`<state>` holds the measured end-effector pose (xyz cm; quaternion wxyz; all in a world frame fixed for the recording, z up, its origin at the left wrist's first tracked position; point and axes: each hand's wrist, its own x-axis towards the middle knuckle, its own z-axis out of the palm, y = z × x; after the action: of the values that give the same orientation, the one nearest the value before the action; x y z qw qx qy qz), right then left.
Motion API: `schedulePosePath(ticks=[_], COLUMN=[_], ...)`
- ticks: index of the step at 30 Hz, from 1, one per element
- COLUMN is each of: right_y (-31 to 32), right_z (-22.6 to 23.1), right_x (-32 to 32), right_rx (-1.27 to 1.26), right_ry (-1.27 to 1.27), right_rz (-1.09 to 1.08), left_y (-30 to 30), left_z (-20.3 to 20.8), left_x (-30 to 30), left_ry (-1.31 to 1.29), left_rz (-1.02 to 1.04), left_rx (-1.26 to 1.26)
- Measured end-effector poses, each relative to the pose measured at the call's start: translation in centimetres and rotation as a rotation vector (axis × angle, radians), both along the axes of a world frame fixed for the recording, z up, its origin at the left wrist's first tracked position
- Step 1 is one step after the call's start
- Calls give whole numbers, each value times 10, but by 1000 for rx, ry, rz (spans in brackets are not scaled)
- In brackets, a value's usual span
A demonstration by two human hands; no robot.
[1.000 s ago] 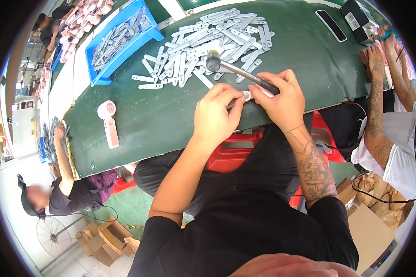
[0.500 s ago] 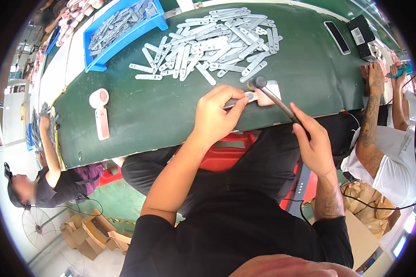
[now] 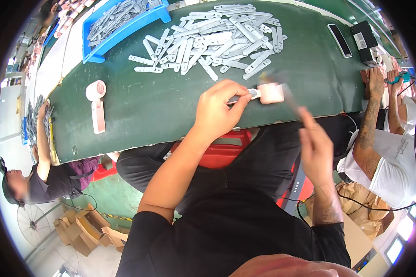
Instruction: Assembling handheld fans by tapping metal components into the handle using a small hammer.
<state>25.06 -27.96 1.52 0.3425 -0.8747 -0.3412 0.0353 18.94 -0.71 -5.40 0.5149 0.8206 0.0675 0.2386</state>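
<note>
Pinches pink-headed device (image 3: 270, 93) in closed fingers of left hand (image 3: 219, 108), with head just right of fingertips; grips blurred hammer (image 3: 292, 100) in curled fingers of right hand (image 3: 316, 154), projecting forward-left.

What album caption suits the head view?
Left hand gripping a pink and grey plastic piece, right hand holding a blurred grey hammer, near flat grey strips heaped on a green table.

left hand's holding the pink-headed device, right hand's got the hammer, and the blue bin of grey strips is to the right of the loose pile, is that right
Not quite: the head view shows the blue bin of grey strips to the left of the loose pile. The left hand does hold the pink-headed device, and the right hand the hammer.
</note>
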Motion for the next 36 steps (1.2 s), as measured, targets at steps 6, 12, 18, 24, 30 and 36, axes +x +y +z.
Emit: schedulePosePath(ticks=[6,12,18,24,30,36], right_y=[6,6,11,23,25,33], right_z=[9,-18,8,-9,13,12], right_x=[-1,-8,-7,-16,-16,-13], right_rx=[-31,-4,-53,-93,-76,-150], right_ry=[46,31,42,87,1,5], right_rz=[-63,36,5,116,83,102], left_y=[4,3,38,44,43,45], left_z=[-2,-7,2,-17,-22,-27], left_x=[0,-1,-31,-28,-28,-31], left_ry=[5,17,57,54,11,29], left_rz=[-9,-22,63,27,45,36], left_rx=[-2,-29,213,289,278,266])
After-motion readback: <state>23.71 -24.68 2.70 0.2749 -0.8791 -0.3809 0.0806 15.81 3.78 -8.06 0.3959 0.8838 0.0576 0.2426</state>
